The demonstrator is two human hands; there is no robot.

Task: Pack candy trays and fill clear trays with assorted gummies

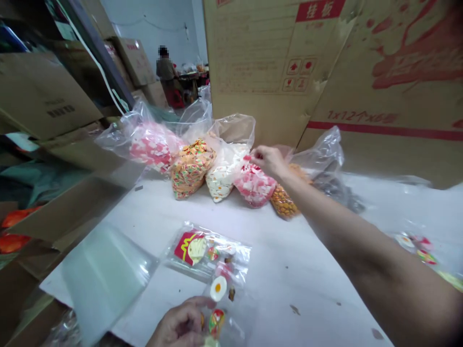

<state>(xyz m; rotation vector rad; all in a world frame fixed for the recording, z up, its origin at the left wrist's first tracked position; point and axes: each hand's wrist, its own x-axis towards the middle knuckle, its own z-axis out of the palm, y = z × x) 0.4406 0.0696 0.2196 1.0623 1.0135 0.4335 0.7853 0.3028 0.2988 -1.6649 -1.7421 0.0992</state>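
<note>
My left hand (pixel 181 323), low in the view, has its fingers closed on the edge of a clear plastic bag (pixel 240 308). In or on that bag show a fried-egg piece (pixel 218 288), a burger-like piece (pixel 216 322) and a small brown piece. My right hand (pixel 269 161) reaches far forward, its fingertips pinched on a small pink-red piece (pixel 247 157). It is over an open bag of pink and white pieces (pixel 255 188). Beyond my left hand lies a flat clear packet (pixel 213 253) with a red-and-yellow item and small food-shaped pieces.
Along the back stand bags of orange-green pieces (pixel 191 168), white egg-like pieces (pixel 219 183), brown pieces (pixel 284 201) and more pink pieces (pixel 152 147). Clear sheets or bags (pixel 104 274) lie left. Large cartons (pixel 260 58) rise behind. A person (pixel 165 70) stands far back.
</note>
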